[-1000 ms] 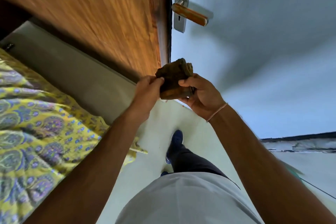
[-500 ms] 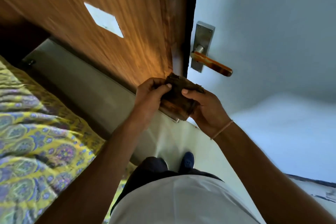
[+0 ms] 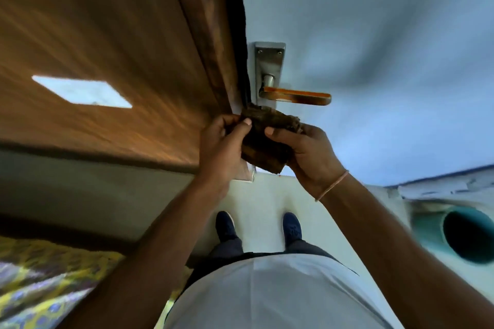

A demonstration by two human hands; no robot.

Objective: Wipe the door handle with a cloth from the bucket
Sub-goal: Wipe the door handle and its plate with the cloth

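A folded dark brown cloth (image 3: 267, 139) is held between both hands just below the door handle. My left hand (image 3: 222, 141) grips its left edge with the thumb on top. My right hand (image 3: 307, 152) cups it from the right and below. The door handle (image 3: 296, 97) is an orange-brown lever on a steel backplate (image 3: 268, 61), fixed to a pale blue door. The cloth's top edge reaches the bottom of the backplate; the lever itself is untouched. A teal bucket (image 3: 454, 232) lies at the far right, its dark mouth facing me.
A brown wooden door frame or panel (image 3: 107, 61) fills the upper left. A yellow patterned bedspread (image 3: 40, 288) sits at the lower left. My two dark blue shoes (image 3: 291, 230) stand on the pale floor below the hands.
The view has swung so the handle now sits directly above the cloth, and the bucket has come into sight at right. Both hands have kept hold of the cloth.
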